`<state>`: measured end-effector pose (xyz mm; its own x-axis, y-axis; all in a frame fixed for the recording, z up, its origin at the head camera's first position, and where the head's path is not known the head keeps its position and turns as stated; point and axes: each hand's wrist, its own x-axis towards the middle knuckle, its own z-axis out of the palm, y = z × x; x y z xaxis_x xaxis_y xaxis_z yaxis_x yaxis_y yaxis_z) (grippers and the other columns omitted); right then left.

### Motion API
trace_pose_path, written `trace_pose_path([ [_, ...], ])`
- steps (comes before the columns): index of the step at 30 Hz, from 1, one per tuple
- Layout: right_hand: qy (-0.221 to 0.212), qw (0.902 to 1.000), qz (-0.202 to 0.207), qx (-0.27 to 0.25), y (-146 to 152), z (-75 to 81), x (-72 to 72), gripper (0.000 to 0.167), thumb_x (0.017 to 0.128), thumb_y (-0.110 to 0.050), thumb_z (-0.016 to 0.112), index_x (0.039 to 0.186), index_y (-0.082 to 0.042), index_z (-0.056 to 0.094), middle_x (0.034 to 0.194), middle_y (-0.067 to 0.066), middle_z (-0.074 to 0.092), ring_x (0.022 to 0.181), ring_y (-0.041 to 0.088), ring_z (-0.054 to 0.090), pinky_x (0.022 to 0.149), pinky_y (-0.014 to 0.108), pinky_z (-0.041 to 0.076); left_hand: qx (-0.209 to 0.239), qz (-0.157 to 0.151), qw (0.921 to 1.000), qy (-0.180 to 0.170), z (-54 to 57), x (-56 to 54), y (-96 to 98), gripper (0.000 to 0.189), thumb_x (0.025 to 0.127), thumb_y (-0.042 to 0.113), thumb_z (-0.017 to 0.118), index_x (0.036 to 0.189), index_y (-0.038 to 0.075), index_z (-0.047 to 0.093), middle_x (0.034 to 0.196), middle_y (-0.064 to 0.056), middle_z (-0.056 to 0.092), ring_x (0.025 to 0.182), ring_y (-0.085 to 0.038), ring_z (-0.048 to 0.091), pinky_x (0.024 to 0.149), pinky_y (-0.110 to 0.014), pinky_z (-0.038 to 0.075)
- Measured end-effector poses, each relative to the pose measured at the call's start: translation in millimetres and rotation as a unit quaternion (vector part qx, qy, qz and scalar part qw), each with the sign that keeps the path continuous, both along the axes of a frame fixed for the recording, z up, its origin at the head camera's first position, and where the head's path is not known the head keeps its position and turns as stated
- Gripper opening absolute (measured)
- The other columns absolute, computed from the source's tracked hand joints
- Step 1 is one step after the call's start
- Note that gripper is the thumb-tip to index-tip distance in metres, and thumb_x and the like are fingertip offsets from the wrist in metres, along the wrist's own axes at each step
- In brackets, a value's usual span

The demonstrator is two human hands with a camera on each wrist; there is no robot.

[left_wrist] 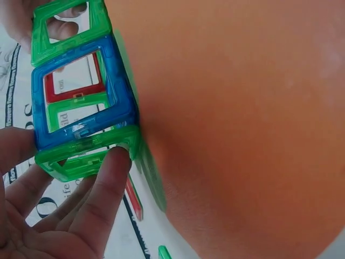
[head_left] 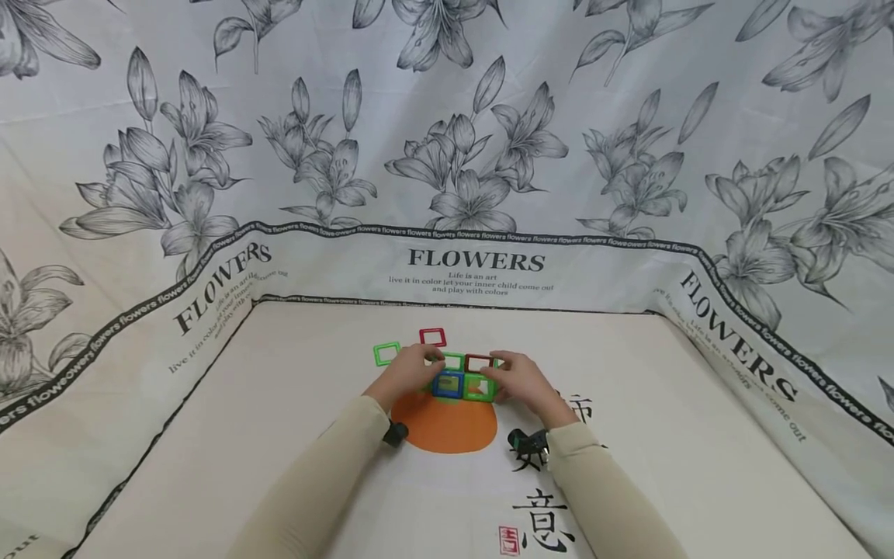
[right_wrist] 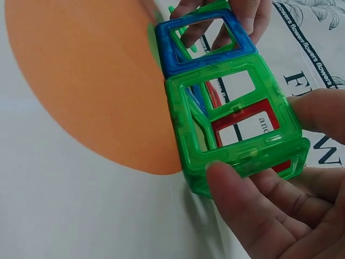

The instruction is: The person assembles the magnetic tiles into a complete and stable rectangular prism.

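A box-like block of translucent square magnetic tiles stands on the cloth, between the two hands. Toward the person it shows a blue tile [left_wrist: 124, 91] on the left and a green tile [right_wrist: 178, 118] on the right. Through their openings a red tile [right_wrist: 272, 110] and another green one appear behind. My left hand [head_left: 407, 374] grips the block's left end, thumb and fingers on a green side tile [left_wrist: 86, 143]. At the opposite end my right hand [head_left: 524, 382] holds the green side tile between thumb and fingers.
A loose red square tile [head_left: 433, 345] and a loose green one [head_left: 377, 355] lie behind the left hand. An orange shape [head_left: 447, 427] is printed on the cloth before the block, with black characters [head_left: 541, 516] to the right. Flower-patterned fabric [head_left: 475, 268] encloses the table's back and sides.
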<state>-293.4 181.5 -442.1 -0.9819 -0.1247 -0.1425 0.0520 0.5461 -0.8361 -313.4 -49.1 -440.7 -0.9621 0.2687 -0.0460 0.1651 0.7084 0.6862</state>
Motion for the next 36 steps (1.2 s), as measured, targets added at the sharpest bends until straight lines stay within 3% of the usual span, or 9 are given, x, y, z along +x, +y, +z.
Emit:
trace_pose_path([
  [12, 0.014, 0.9999, 0.004, -0.003, 0.5, -9.0, -3.0, 0.058, 0.093, -0.032, 0.061, 0.143, -0.007, 0.045, 0.114, 0.021, 0.063, 0.062, 0.02, 0.067, 0.062, 0.033, 0.057, 0.011, 0.015, 0.9998, -0.004, -4.9, 0.2, -0.6, 0.032, 0.095, 0.035, 0.058, 0.12, 0.017, 0.066, 0.123, -0.007, 0.062, 0.104, -0.023, 0.056, 0.095, -0.044, 0.05],
  [24, 0.013, 0.9999, 0.005, 0.001, 1.8, -8.4, -1.1, 0.059, 0.096, -0.034, 0.057, 0.147, -0.011, 0.039, 0.117, 0.021, 0.061, 0.062, 0.02, 0.067, 0.066, 0.032, 0.057, 0.02, 0.012, 0.9997, 0.002, -5.5, 0.2, -0.5, 0.033, 0.095, 0.035, 0.057, 0.12, 0.015, 0.065, 0.124, -0.008, 0.062, 0.106, -0.024, 0.057, 0.095, -0.044, 0.05],
  [30, 0.011, 0.999, 0.005, -0.044, 7.0, -5.9, 1.2, 0.052, 0.098, -0.025, 0.047, 0.147, -0.009, 0.04, 0.112, 0.02, 0.066, 0.071, 0.025, 0.069, 0.07, 0.036, 0.058, 0.036, 0.021, 0.9991, 0.002, -2.8, 3.1, -5.0, 0.03, 0.097, 0.033, 0.056, 0.121, 0.018, 0.066, 0.13, -0.006, 0.06, 0.111, -0.025, 0.059, 0.096, -0.043, 0.051],
  [36, 0.003, 0.9962, 0.01, -0.086, 9.3, -3.0, 2.7, 0.052, 0.095, -0.015, 0.047, 0.146, -0.006, 0.04, 0.108, 0.02, 0.067, 0.079, 0.028, 0.068, 0.072, 0.04, 0.058, 0.052, 0.032, 0.998, 0.018, 0.3, 2.0, -16.0, 0.026, 0.097, 0.034, 0.055, 0.116, 0.021, 0.068, 0.124, 0.0, 0.064, 0.103, -0.02, 0.061, 0.086, -0.037, 0.055],
])
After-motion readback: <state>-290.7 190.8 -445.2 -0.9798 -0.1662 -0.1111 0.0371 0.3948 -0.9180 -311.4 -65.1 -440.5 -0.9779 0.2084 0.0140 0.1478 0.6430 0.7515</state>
